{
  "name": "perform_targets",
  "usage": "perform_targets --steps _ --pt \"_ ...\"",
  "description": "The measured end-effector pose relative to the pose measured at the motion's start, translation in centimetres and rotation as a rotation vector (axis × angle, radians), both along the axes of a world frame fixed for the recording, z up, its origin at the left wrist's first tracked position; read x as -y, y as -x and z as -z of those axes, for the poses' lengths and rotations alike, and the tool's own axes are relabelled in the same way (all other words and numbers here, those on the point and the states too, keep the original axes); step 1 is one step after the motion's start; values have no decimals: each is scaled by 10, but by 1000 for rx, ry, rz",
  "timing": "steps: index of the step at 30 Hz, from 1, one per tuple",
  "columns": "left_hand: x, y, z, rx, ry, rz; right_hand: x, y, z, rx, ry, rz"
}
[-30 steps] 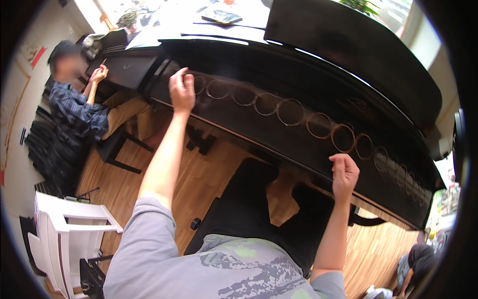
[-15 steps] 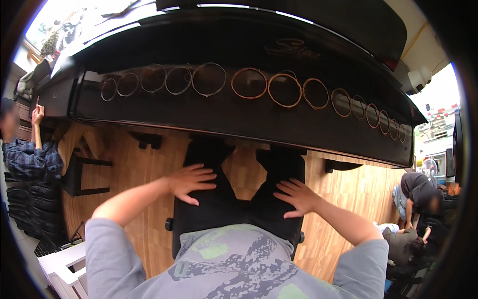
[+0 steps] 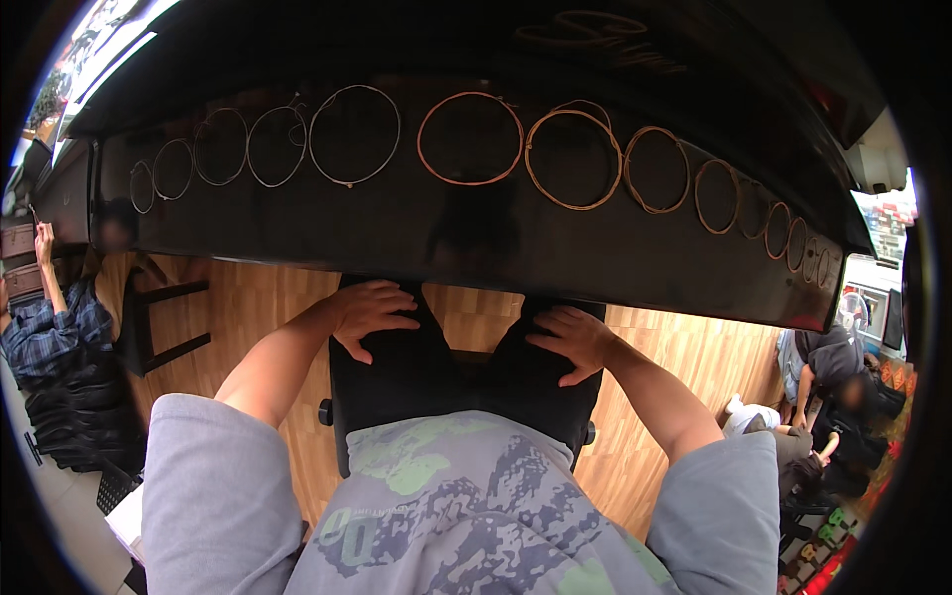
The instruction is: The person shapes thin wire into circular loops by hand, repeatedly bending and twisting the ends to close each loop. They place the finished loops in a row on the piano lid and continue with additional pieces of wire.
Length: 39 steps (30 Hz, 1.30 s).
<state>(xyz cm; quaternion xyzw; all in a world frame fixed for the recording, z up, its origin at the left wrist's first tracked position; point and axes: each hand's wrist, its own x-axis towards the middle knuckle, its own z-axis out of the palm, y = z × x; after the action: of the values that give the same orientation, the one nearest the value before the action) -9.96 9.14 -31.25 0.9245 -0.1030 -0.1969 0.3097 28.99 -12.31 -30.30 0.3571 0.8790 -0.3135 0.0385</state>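
Note:
My left hand (image 3: 375, 313) lies on my left thigh, fingers spread, with nothing in it. On the right thigh rests my right hand (image 3: 573, 342), also empty, its fingers apart. In front of both is a glossy black piano (image 3: 327, 226) with its lid down. A row of coiled metal strings lies along it, apart from my hands. Several silver coils, such as the large one (image 3: 400, 139), are at the left. To the right are copper-coloured ones, among them a large coil (image 3: 418, 149) and a coil with a loose loop (image 3: 528, 164); they look smaller toward both ends.
I sit on a black bench (image 3: 340, 416) over a wooden floor (image 3: 664, 372). At the left, a person in a plaid shirt (image 3: 61, 332) sits beside a black stool (image 3: 177, 349). Other people (image 3: 828, 362) bend together at the right.
The view has shifted forward, so the piano and coils look larger and closer. Both hands have slid a little forward on my thighs. The coils keep their arrangement.

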Motion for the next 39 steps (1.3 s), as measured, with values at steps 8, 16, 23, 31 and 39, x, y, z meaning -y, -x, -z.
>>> perform_targets --steps 8,16,23,31,39 --pt "-1 17 27 -247 189 -45 -2 -8 15 -6 266 53" --pt "-3 29 53 -259 546 -99 2 -12 28 -44 454 81" --pt "-1 44 75 -54 469 -30 19 -21 54 -70 503 46" --pt "2 44 79 -233 800 -138 23 -20 58 -115 467 56" --pt "3 30 14 -4 115 -205 -5 -5 11 15 44 38"
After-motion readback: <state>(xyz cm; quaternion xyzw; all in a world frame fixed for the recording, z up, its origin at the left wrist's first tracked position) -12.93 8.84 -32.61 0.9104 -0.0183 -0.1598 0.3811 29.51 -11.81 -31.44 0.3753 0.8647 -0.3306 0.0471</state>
